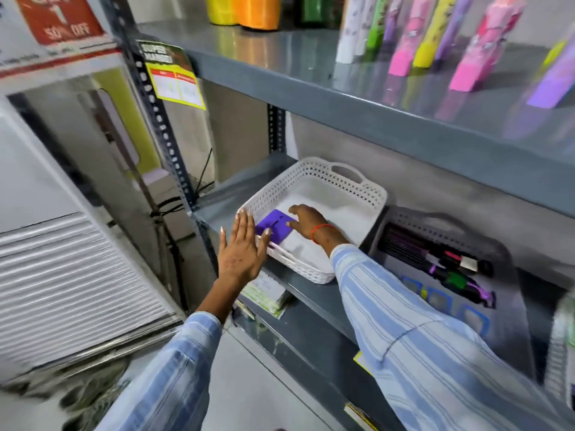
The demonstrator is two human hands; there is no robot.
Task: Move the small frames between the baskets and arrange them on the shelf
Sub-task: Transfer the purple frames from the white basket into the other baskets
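A grey metal shelf unit [311, 293] fills the right of the room, its slotted upright [161, 126] carrying a yellow price label [175, 84]. To the left stands a white appliance with a ribbed front [62, 275], and above it a red discount sign [59, 17] hangs on the wall. On the upper shelf, far left, sit yellow and orange tumblers [242, 10]; to their right lean tall pink, yellow and purple packaged items [435, 35].

On the middle shelf a white perforated basket [351, 188] sits at the left end, angled, its near handle over the shelf edge. In it, at the near left corner, lies a purple small frame [269, 223] on the white floor of the basket. Just to the right is a grey perforated basket [504, 253], blurred, holding dark hairbrushes [435, 256] at the far side and several blue-edged small frames [441, 301] nearer.

The right hand [306, 220], reaching from a striped sleeve [420, 337], is inside the white basket with fingers curled down onto the purple frame's right edge; whether it grips it I cannot tell. The left hand [241, 248] is flat and spread wide, holding nothing, just at the basket's near left rim.
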